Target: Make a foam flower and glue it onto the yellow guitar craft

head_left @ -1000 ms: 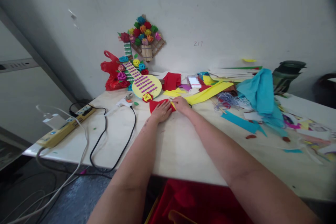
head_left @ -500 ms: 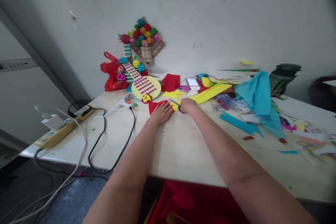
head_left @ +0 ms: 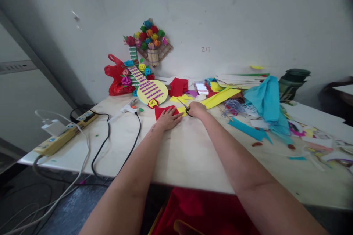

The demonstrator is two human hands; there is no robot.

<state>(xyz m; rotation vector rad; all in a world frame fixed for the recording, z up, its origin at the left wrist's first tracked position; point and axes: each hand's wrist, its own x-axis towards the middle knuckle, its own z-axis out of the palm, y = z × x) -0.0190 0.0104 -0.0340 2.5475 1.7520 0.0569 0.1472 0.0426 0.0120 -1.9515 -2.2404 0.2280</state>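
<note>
My left hand [head_left: 168, 118] lies flat with fingers spread, pressing on a piece of red paper [head_left: 162, 111] and reaching the end of a yellow strip. Around the black handles of a pair of scissors [head_left: 183, 104] my right hand [head_left: 197, 110] is closed, and the blades point up and to the left. Beneath and behind that hand runs the long yellow crepe paper strip [head_left: 223, 97], slanting up to the right. Smaller yellow scraps [head_left: 176, 99] lie just past the blades. Whether the blades touch the strip I cannot tell.
A guitar-shaped craft [head_left: 152, 91] with paper flowers stands behind my left hand. To the left are a white glue gun [head_left: 129, 108] with its black cord and a yellow power strip [head_left: 63, 136]. Blue crepe paper [head_left: 264, 99], tangled thread [head_left: 235, 107] and a dark green bottle [head_left: 293, 82] sit at right.
The scissors have turned so that their blades point more steeply upward. My left hand stays on the red paper, fingers slightly more spread. The whole view has shifted a little.
</note>
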